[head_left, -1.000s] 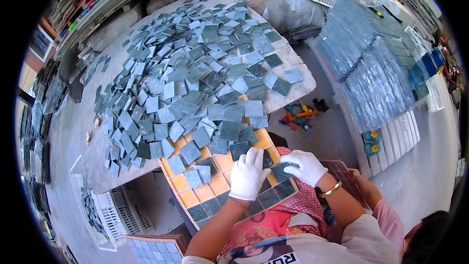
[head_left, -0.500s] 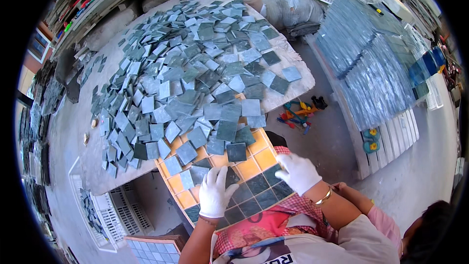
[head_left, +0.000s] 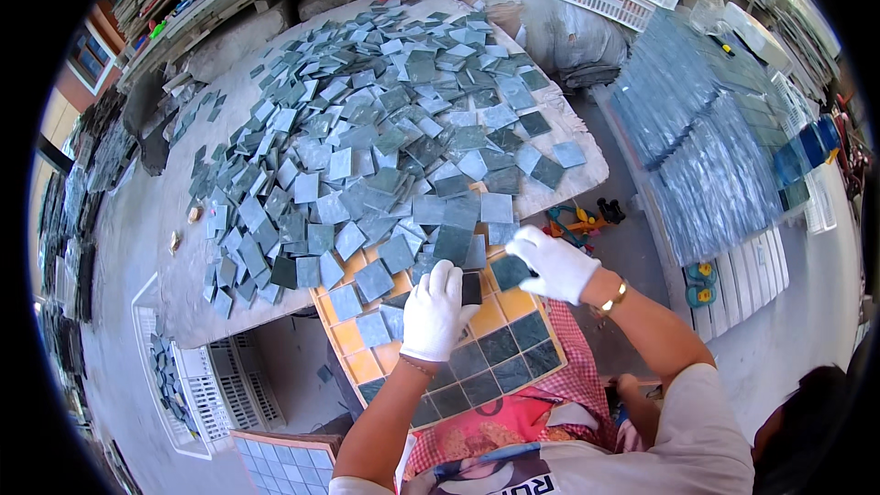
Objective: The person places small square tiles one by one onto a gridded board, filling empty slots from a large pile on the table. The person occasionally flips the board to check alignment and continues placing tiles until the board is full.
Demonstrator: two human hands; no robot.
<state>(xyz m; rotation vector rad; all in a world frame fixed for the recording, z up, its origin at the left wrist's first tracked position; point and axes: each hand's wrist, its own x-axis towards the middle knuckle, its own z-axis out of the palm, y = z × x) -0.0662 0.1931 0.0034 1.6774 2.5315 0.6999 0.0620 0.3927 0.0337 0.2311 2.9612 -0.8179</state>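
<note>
My left hand (head_left: pixel 433 312), in a white glove, is closed at the left edge of a dark square stone tile (head_left: pixel 472 288), its fingers bent and its thumb near the tile's lower edge. My right hand (head_left: pixel 556 266), also gloved, pinches a dark green stone tile (head_left: pixel 512 272) above the right edge of a yellow grid tray (head_left: pixel 350 337). The tray leans between the table and my lap. Dark tiles (head_left: pixel 498 346) fill its squares on the near right side. Several loose tiles (head_left: pixel 374 280) lie across its far side, and yellow squares show between them.
A large heap of loose grey-green tiles (head_left: pixel 367 128) covers the table (head_left: pixel 559 185). Wrapped tile stacks (head_left: pixel 706 165) stand on a pallet at right. A white crate (head_left: pixel 215 394) is below left, beside a tile-filled panel (head_left: pixel 284 469). Another person (head_left: pixel 807 431) is at lower right.
My right hand has moved away from me and now holds a dark green tile. My left hand has moved up to a dark tile. The whole view has shifted slightly.
</note>
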